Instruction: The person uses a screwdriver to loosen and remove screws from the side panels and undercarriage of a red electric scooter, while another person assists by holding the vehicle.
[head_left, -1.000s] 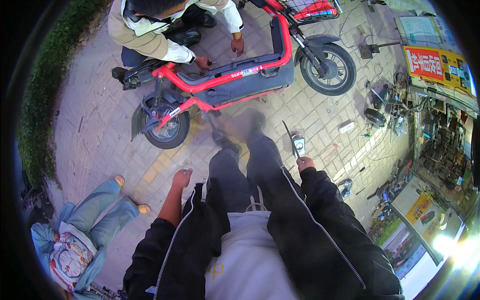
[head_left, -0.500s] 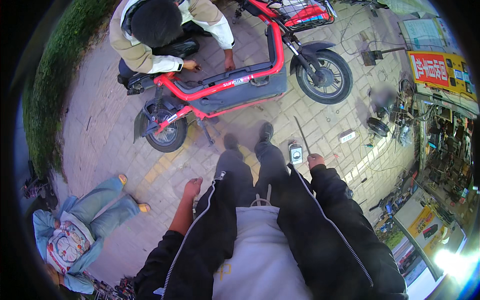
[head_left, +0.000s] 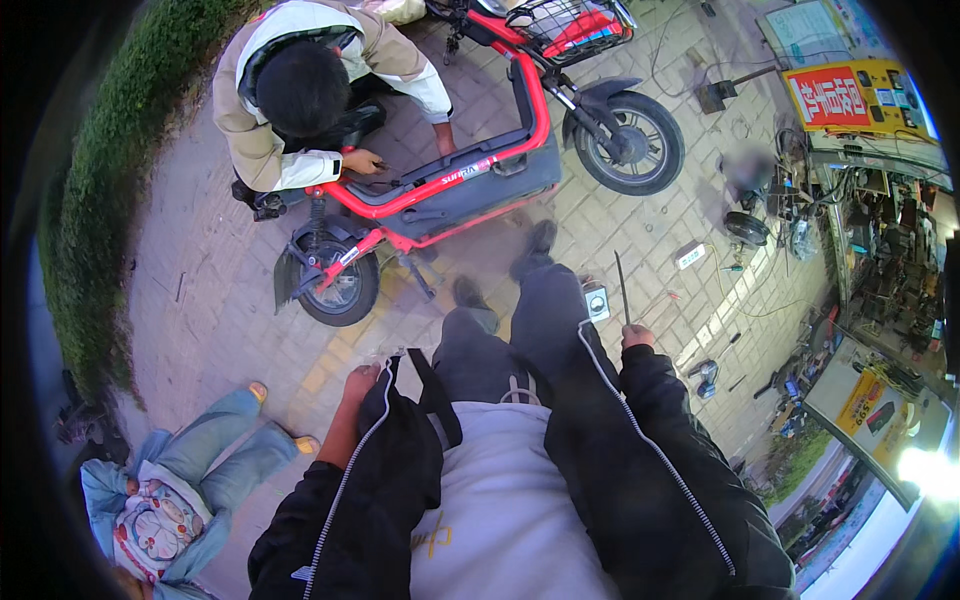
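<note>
My right hand [head_left: 636,337] is closed around the lower end of a long, thin, dark strip [head_left: 623,290], which points away from me. Just left of it, a small pale box with a round dial [head_left: 597,303] rests on the paving near my right foot. My left hand [head_left: 362,382], fingers curled, is beside the open zip edge of my black jacket [head_left: 345,470]; whatever it may hold is hidden. Beyond my feet stands a red electric scooter [head_left: 450,185]. A co-worker [head_left: 300,95] crouches behind it, both hands at its footboard area.
Another person [head_left: 190,490] in light blue is at the lower left. A hedge [head_left: 110,170] runs along the left. To the right lie a white block [head_left: 690,256], a cordless power tool [head_left: 706,375], a small black wheel [head_left: 746,228] and cables. Cluttered shelves [head_left: 890,270] line the right side.
My view has shifted a little. My left hand has moved slightly left and down, against the jacket edge. My right hand still holds the strip, now more upright. The co-worker's hands have shifted along the scooter.
</note>
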